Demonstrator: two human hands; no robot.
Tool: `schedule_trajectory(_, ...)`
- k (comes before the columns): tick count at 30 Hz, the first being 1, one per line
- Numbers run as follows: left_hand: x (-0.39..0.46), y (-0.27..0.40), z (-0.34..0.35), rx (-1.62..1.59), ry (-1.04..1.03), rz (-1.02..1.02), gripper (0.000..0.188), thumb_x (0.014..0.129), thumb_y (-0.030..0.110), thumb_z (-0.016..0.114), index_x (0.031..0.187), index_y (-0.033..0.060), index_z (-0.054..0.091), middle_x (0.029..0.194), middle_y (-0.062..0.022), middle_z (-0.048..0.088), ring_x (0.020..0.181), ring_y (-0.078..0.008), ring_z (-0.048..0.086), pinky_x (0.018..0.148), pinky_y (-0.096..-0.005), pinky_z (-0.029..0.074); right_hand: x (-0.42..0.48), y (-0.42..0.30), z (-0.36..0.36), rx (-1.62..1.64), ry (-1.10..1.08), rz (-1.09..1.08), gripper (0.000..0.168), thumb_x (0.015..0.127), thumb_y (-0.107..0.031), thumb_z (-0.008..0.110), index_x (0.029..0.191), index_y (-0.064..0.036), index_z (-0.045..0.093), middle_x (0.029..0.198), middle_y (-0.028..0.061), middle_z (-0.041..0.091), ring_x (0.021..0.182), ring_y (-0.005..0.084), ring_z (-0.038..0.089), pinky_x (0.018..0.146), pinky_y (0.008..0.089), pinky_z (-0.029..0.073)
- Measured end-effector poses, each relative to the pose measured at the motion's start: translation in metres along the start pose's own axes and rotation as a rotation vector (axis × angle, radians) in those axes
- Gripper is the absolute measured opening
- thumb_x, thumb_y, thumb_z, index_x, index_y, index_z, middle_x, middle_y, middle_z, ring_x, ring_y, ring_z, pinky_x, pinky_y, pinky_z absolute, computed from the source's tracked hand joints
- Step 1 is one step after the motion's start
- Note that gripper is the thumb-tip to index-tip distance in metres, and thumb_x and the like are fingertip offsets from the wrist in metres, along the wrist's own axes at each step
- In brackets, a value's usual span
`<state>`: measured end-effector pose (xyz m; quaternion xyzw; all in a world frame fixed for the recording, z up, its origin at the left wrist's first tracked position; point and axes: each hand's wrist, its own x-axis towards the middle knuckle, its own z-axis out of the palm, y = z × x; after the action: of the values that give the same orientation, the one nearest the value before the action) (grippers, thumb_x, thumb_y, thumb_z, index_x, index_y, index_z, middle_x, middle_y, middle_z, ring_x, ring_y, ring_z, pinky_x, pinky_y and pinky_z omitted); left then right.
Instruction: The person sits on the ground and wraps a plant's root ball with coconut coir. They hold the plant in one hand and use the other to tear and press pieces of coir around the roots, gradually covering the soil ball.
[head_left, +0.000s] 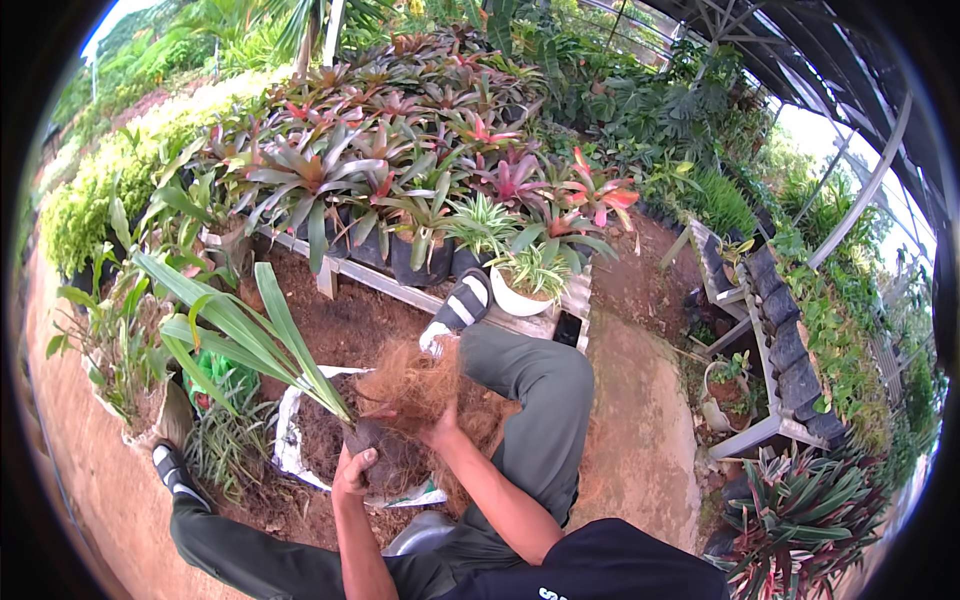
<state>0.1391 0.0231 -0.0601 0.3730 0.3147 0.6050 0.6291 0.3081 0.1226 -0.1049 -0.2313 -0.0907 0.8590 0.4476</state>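
Observation:
My left hand (354, 471) grips the dark base of a long-leaved green plant (281, 341), whose strap leaves point up and to the left. My right hand (439, 427) is against a loose tuft of brown coconut fiber (412, 379), beside the plant's base; its fingers are largely hidden by the fiber. Below both hands, a white sack (289, 442) lies spread between my legs with dark soil or fibrous matter on it. More loose fiber lies to the right of my right hand, next to my bent leg.
Potted bromeliads (311, 176) crowd a bench ahead. A white pot (517, 296) with a variegated spider plant and a dark phone (568, 328) are at its near edge. Leafy plants (135, 352) stand at left. A rack of black grow bags (787, 345) is on the right.

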Motion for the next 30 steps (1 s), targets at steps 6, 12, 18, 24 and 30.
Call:
schedule_trajectory(6, -0.006, 0.022, 0.012, 0.035, 0.061, 0.077, 0.084, 0.063, 0.049, 0.069, 0.126, -0.0038, 0.054, 0.131, -0.0145, 0.054, 0.122, -0.0252, 0.048, 0.106, -0.0370, 0.031, -0.003, -0.002, 0.011, 0.129, 0.019, -0.020, 0.072, 0.090, -0.067, 0.041, 0.135, -0.012, 0.055, 0.135, 0.0099, 0.058, 0.120, 0.0330, 0.057, 0.103, 0.0524, 0.044)
schedule_trajectory(12, -0.007, 0.033, 0.006, 0.076, 0.081, 0.098, 0.090, 0.063, 0.055, 0.069, 0.129, -0.0031, 0.052, 0.132, -0.0148, 0.051, 0.123, -0.0259, 0.047, 0.102, -0.0402, 0.038, -0.015, -0.002, 0.029, 0.108, 0.083, -0.094, 0.074, 0.090, -0.068, 0.039, 0.138, -0.014, 0.053, 0.137, 0.0093, 0.056, 0.125, 0.0326, 0.053, 0.104, 0.0532, 0.043)
schedule_trajectory(18, -0.006, 0.031, 0.001, 0.143, 0.105, 0.107, 0.092, 0.062, 0.056, 0.068, 0.129, -0.0046, 0.052, 0.133, -0.0165, 0.054, 0.130, -0.0291, 0.045, 0.111, -0.0420, 0.028, -0.021, -0.001, 0.013, 0.098, 0.114, 0.010, 0.081, 0.087, -0.073, 0.040, 0.140, -0.013, 0.050, 0.140, 0.0119, 0.054, 0.127, 0.0356, 0.051, 0.106, 0.0557, 0.041)
schedule_trajectory(24, -0.006, 0.033, -0.001, 0.052, 0.042, 0.062, 0.105, 0.062, 0.054, 0.077, 0.139, -0.0064, 0.041, 0.145, -0.0202, 0.043, 0.142, -0.0332, 0.033, 0.115, -0.0447, 0.027, -0.025, 0.003, 0.005, 0.042, 0.058, 0.041, 0.083, 0.086, -0.074, 0.040, 0.142, -0.013, 0.047, 0.142, 0.0127, 0.051, 0.128, 0.0362, 0.049, 0.106, 0.0568, 0.040)
schedule_trajectory(30, -0.001, 0.037, 0.014, 0.048, 0.038, 0.059, 0.111, 0.062, 0.048, 0.073, 0.146, -0.0096, 0.031, 0.155, -0.0228, 0.031, 0.146, -0.0356, 0.025, 0.120, -0.0451, 0.016, -0.025, 0.008, -0.010, -0.018, 0.021, -0.025, 0.083, 0.087, -0.074, 0.040, 0.144, -0.015, 0.045, 0.143, 0.0119, 0.050, 0.129, 0.0351, 0.049, 0.106, 0.0574, 0.039)
